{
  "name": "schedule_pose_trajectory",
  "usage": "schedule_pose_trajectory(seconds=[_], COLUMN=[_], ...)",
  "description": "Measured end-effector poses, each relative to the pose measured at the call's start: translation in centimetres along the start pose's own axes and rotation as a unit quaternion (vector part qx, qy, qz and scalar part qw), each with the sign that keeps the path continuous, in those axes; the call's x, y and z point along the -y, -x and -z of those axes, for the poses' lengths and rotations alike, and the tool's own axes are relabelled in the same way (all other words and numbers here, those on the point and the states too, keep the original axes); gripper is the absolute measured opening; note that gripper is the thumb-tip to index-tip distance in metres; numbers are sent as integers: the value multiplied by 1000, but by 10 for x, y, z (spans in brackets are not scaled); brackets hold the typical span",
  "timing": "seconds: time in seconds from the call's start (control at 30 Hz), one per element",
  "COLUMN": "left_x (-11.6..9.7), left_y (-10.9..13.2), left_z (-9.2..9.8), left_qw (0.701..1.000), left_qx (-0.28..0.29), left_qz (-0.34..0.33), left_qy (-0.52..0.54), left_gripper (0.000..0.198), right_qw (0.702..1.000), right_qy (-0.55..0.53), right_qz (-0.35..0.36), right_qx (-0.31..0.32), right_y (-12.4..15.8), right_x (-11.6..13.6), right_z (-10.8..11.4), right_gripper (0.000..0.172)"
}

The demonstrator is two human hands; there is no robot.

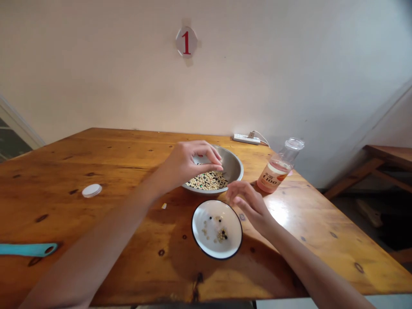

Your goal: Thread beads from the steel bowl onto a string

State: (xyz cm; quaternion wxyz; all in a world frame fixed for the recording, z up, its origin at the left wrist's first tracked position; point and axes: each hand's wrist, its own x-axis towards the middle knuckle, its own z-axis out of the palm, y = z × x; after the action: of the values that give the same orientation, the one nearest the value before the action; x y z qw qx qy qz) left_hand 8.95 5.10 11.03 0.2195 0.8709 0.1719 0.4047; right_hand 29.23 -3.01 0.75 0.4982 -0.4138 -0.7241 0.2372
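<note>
1. The left hand (189, 165) is closed into a pinch above the bowl, its fingers pointing right and down. Whether a bean sits between them is hidden.
2. The right hand (247, 206) is half open, fingers loosely curled, pointing far and left, just beside the plate's right rim.
3. Under the left hand, a steel bowl (233, 165) holds mixed pale and dark beans (206, 181). It is round, with no long axis.
4. Just nearer, a white enamel plate (201, 219) with a dark rim holds a few pale and black beans (221, 235) — also round, almost touching the bowl.
5. On the wooden table (128, 159), right of the bowl, a plastic bottle (273, 169) of pink liquid slants from near-left base to far-right cap.
6. Farther out: a power strip (246, 138) at the far edge, a white lid (92, 190) to the left, and a turquoise handle (27, 249) at the near left.
</note>
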Motion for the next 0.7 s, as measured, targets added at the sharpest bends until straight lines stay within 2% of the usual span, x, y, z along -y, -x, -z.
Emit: schedule_pose_trajectory(seconds=[0.1, 0.27, 0.43, 0.53, 0.7], left_x=[2, 7, 16, 18, 17], left_y=[0, 1, 1, 0, 2], left_z=[-14, -32, -34, -34, -38], left_qw=[999, 996, 996, 994, 989], left_qx=[43, 84, 81, 76, 115], left_qz=[-17, -27, 1, 27, 23], left_qy=[10, 12, 47, 67, 89], left_gripper=[12, 9, 13, 16, 13], right_qw=[999, 999, 998, 997, 998], right_qy=[-30, 17, -6, -55, -53], right_qz=[-8, -15, -41, -47, -36], right_qx=[-8, -32, -56, -39, -29], right_y=[1, 0, -1, -1, 0], right_x=[-2, 0, 1, 1, 1], right_z=[1, 0, 1, 1, 0], right_gripper=[26, 19, 23, 23, 20])
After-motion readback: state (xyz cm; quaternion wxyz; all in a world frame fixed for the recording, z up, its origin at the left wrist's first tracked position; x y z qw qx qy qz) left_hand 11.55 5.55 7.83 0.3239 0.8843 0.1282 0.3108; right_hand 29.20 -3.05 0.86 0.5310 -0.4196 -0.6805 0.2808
